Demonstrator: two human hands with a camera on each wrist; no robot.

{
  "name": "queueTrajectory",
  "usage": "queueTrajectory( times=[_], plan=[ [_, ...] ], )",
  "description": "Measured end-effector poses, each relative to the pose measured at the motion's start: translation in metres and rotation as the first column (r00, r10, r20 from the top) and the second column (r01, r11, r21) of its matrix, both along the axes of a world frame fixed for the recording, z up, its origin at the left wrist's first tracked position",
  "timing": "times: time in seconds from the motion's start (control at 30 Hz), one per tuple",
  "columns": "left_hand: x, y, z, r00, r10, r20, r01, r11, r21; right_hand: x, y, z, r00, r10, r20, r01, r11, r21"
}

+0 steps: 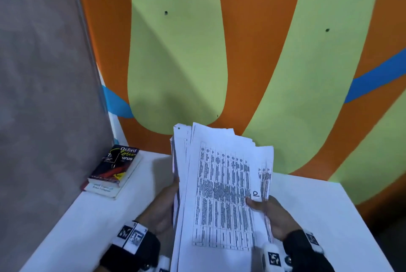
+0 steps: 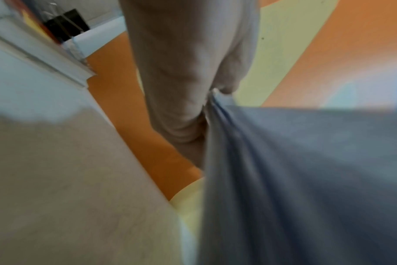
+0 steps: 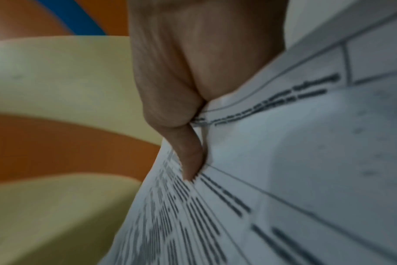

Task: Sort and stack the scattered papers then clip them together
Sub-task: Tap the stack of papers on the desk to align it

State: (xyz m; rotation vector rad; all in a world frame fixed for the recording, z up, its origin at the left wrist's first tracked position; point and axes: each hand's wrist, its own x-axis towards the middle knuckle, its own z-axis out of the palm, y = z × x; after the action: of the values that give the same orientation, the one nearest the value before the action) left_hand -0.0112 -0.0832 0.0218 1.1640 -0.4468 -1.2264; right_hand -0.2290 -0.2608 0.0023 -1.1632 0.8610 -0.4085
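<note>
A thick, uneven stack of printed papers point(image 1: 219, 194) with tables of dark text stands nearly upright above the white table point(image 1: 329, 216). My left hand point(image 1: 163, 208) grips the stack's left edge, fingers hidden behind the sheets. My right hand point(image 1: 270, 216) holds the right edge, thumb pressed on the top sheet. In the right wrist view the thumb of my right hand point(image 3: 188, 157) pinches the papers point(image 3: 283, 161). The left wrist view is blurred; my left hand point(image 2: 184, 89) lies along the papers point(image 2: 295, 179). A black binder clip point(image 1: 116, 157) lies on the book.
A dark Oxford thesaurus point(image 1: 115, 165) lies on another white book point(image 1: 105, 189) at the table's back left corner. An orange, green and blue painted wall point(image 1: 241, 52) rises right behind the table. A grey panel point(image 1: 44, 96) closes the left side.
</note>
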Motion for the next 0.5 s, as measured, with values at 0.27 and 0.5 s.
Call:
queueTrajectory(
  times=[0.27, 0.5],
  plan=[
    [-0.002, -0.041, 0.054, 0.740, 0.370, 0.562, -0.233, 0.924, -0.302, -0.001, -0.022, 0.066, 0.950, -0.243, 0.195, 0.309, 0.810, -0.498],
    [-0.004, -0.060, 0.049, 0.712, 0.349, 0.609, -0.193, 0.931, -0.309, -0.011, -0.020, 0.082, 0.967, -0.098, 0.235, 0.225, 0.760, -0.610]
  ],
)
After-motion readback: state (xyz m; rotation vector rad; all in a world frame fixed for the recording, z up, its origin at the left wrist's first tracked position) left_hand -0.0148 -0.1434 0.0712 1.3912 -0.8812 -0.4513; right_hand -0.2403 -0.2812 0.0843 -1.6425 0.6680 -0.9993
